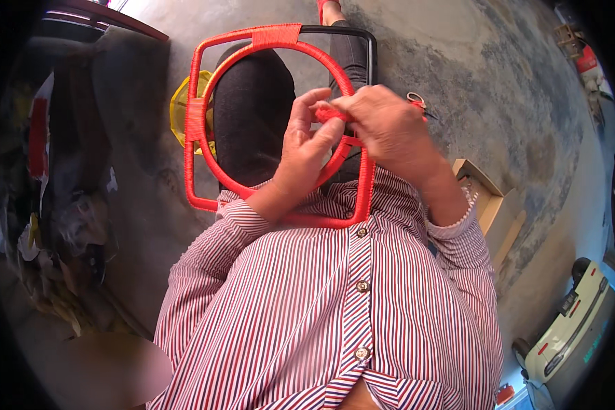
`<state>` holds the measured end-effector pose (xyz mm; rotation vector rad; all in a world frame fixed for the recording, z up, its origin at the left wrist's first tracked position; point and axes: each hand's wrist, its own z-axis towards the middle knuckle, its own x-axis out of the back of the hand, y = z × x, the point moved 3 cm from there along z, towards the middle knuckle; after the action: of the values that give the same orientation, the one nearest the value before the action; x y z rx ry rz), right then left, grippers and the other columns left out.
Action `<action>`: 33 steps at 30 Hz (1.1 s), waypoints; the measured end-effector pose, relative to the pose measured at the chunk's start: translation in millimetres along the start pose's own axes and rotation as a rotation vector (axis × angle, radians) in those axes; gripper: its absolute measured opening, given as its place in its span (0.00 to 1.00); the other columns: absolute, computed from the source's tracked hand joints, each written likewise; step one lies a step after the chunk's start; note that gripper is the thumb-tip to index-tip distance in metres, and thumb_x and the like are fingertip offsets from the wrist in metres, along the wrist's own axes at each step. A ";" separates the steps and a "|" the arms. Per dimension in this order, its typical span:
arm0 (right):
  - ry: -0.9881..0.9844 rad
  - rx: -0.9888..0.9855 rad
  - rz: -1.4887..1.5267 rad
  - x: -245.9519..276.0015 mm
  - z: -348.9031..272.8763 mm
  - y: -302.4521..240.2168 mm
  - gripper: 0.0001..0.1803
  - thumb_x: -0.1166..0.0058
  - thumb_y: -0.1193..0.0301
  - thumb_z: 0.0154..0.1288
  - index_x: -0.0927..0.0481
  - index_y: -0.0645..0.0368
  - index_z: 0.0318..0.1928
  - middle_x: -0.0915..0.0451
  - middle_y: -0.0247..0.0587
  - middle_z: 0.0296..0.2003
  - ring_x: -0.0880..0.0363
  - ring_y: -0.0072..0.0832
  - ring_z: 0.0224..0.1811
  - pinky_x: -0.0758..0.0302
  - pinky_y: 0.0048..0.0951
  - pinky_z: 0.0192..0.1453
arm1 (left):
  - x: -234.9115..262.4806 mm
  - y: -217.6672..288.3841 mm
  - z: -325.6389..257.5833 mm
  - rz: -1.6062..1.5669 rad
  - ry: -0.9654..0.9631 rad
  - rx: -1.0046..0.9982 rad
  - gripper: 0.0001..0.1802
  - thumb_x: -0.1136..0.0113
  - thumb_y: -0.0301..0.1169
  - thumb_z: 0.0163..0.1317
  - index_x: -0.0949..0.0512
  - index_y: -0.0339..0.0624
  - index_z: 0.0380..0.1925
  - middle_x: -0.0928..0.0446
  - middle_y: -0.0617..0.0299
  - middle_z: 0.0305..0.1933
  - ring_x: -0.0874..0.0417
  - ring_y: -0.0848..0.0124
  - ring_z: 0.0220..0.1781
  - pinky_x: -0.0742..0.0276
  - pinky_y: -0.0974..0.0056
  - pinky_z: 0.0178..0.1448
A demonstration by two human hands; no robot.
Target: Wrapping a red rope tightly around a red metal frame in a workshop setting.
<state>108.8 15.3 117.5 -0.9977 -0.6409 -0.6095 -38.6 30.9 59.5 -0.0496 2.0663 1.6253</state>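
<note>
Across my lap lies a squarish frame (pixel 190 164) with a round ring (pixel 321 60) inside it. Red cord wraps most of both, while the frame's far right corner (pixel 372 41) is bare and black. At the right side of the ring, a small bundle of red cord (pixel 329 115) sits between my hands. My left hand (pixel 302 147) is closed on it with thumb and fingers. Bent over the frame's right side, my right hand (pixel 389 128) has its fingers closed against the bundle's right end; what exactly they pinch is hidden.
Scissors (pixel 417 101) lie on the concrete floor beyond my right hand. An opened cardboard box (pixel 486 195) stands to my right. Something yellow (pixel 179 113) shows beyond the frame's left side. Dark clutter (pixel 61 205) fills the far left, and a pale wheeled object (pixel 567 321) is at lower right.
</note>
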 end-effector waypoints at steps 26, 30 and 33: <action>0.274 -0.332 1.364 58.9 -80.1 33.6 0.03 0.49 0.73 0.54 0.28 0.56 0.29 0.25 0.34 0.25 0.26 0.31 0.30 0.31 0.36 0.50 | 13.9 -10.8 10.0 -0.191 -0.009 0.533 0.09 0.52 0.18 0.62 0.27 0.34 0.42 0.21 0.57 0.34 0.17 0.72 0.32 0.19 0.71 0.38; 0.304 -0.265 1.645 81.2 -86.0 28.1 0.08 0.48 0.73 0.57 0.35 0.54 0.29 0.29 0.32 0.20 0.29 0.27 0.27 0.30 0.37 0.48 | 12.8 -8.0 8.7 -0.210 -0.028 0.474 0.11 0.54 0.17 0.62 0.27 0.33 0.44 0.20 0.57 0.35 0.17 0.73 0.33 0.19 0.71 0.40; 0.395 -0.150 1.908 115.6 -91.0 38.9 0.10 0.48 0.74 0.59 0.37 0.53 0.28 0.33 0.30 0.19 0.33 0.22 0.23 0.29 0.35 0.43 | 8.9 -2.7 8.6 -0.241 -0.049 0.467 0.11 0.53 0.16 0.61 0.27 0.33 0.43 0.20 0.57 0.37 0.17 0.73 0.34 0.19 0.71 0.41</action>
<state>232.2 -69.7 144.0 -1.1233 0.8011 0.8532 -42.3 40.4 52.1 -0.0919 2.2493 0.9686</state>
